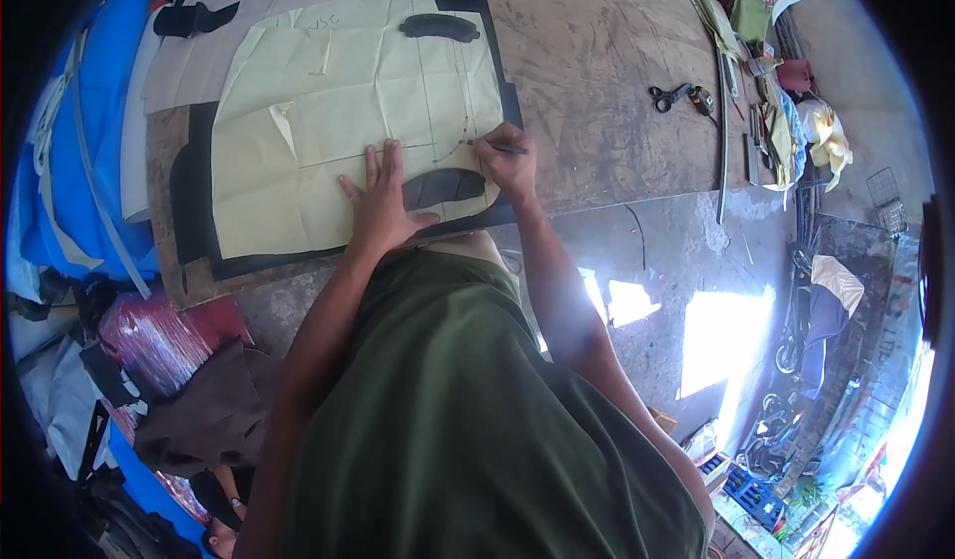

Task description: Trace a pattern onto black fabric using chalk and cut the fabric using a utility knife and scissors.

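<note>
Left grip (381, 201) lies spread flat on the yellow paper (328, 92), clasping nothing; right grip (510, 168) pinches a dark pen (511, 148) at the paper's right edge

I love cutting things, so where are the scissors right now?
In the head view, the black scissors lie on the brown tabletop, right of the yellow paper, just left of a small yellow-and-black tool.
</note>
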The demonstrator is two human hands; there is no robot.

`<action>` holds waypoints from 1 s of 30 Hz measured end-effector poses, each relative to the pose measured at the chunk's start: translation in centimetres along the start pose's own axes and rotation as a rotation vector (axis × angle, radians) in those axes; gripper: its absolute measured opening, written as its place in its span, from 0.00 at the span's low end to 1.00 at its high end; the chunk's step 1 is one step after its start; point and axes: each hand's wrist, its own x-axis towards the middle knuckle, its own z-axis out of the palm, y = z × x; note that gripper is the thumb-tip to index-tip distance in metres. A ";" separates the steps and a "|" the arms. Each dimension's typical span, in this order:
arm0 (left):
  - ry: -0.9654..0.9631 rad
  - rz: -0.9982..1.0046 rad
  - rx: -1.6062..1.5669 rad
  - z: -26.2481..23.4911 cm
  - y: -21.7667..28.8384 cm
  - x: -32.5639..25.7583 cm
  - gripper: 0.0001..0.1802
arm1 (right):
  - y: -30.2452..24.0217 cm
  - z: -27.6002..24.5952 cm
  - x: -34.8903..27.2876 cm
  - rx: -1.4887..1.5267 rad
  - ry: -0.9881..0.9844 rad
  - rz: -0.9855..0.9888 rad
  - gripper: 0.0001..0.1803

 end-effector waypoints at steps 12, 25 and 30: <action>0.011 0.021 0.023 0.4 -0.3 0.2 0.75 | -0.1 0.0 0.3 0.120 0.058 0.142 0.03; 0.026 0.055 0.018 0.8 -0.7 0.2 0.76 | -0.2 0.1 2.1 0.166 0.094 0.139 0.04; 0.028 0.054 0.043 0.6 -0.6 0.2 0.76 | -0.5 -0.3 3.5 0.105 0.058 0.125 0.05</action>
